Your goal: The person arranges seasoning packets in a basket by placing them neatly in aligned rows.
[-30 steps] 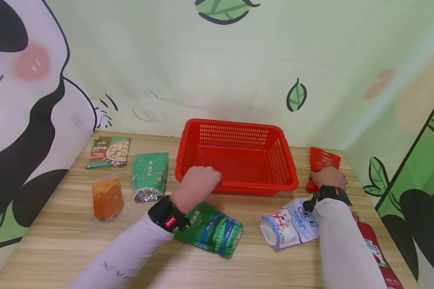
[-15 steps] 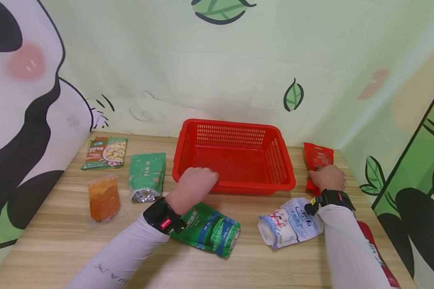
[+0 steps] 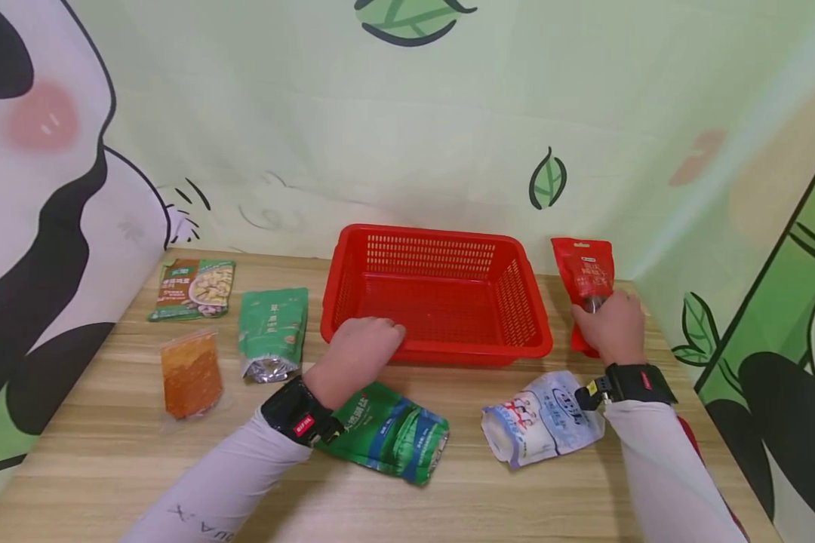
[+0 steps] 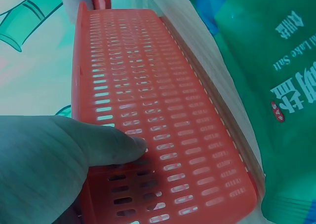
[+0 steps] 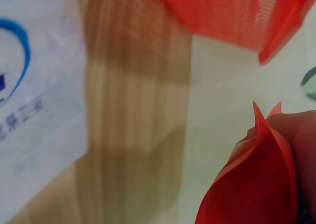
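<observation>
My left hand (image 3: pixel 355 356) grips the front rim of the red plastic basket (image 3: pixel 478 352). In the left wrist view the thumb lies along the slotted outer wall (image 4: pixel 163 115), while the fingers are hidden behind it. To the basket's right, my right hand (image 3: pixel 616 326) holds a red snack pouch (image 3: pixel 584 265) by its lower part, and the pouch stands tilted up. A right wrist view shows the red pouch (image 5: pixel 252 189) bunched in the grip. Under my left wrist lies a green bag of lake salt (image 3: pixel 404 437).
A white-and-blue pouch (image 3: pixel 546 418) lies near my right wrist. On the left are a green foil-bottomed pouch (image 3: pixel 273 328), a clear bag of orange food (image 3: pixel 192 377) and a seasoning packet (image 3: pixel 193 289). A printed cloth wall (image 3: pixel 414 136) rises behind the table.
My right hand has lifted the red pouch, tilting its top upward toward the wall. The left hand keeps its hold on the basket. The head view has shifted slightly.
</observation>
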